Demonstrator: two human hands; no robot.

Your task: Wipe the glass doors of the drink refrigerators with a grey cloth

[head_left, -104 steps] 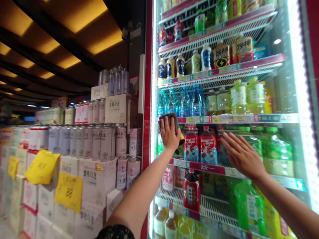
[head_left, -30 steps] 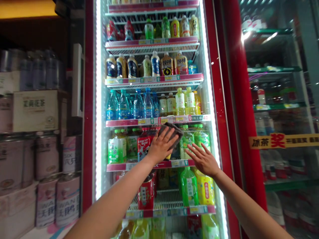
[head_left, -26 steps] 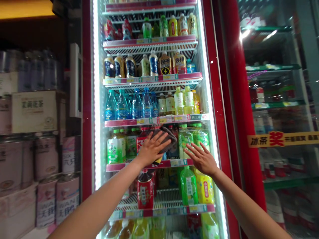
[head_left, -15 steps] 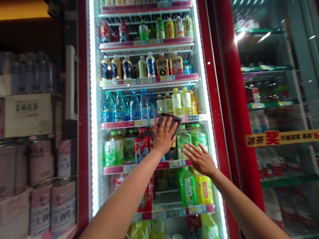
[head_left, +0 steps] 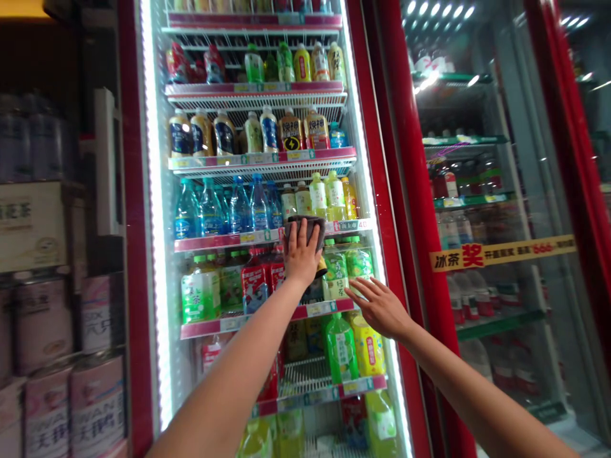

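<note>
My left hand (head_left: 303, 256) lies with fingers spread over a dark grey cloth (head_left: 305, 224), pressing it flat at the level of a shelf's price strip (head_left: 252, 237) in a lit drinks fridge. Whether the cloth touches the strip or a glass pane in front, I cannot tell. Lower and to the right, my right hand (head_left: 382, 308) is open and holds nothing. Its fingertips are near the green tea bottles (head_left: 335, 270) and the fridge's right side. Blue-tinted bottles (head_left: 210, 210) stand left of the cloth, pale yellow bottles (head_left: 327, 196) right of it.
A red frame (head_left: 382, 210) borders the fridge. To the right stands a second fridge with bottles and a yellow banner (head_left: 506, 252). At left are stacked pink canisters (head_left: 98, 401), a carton (head_left: 33, 222) and a white handle (head_left: 109, 162).
The view has turned right, so the fridge sits further left in the picture. My left hand stays with the cloth at the same shelf. My right hand has shifted right relative to the bottles.
</note>
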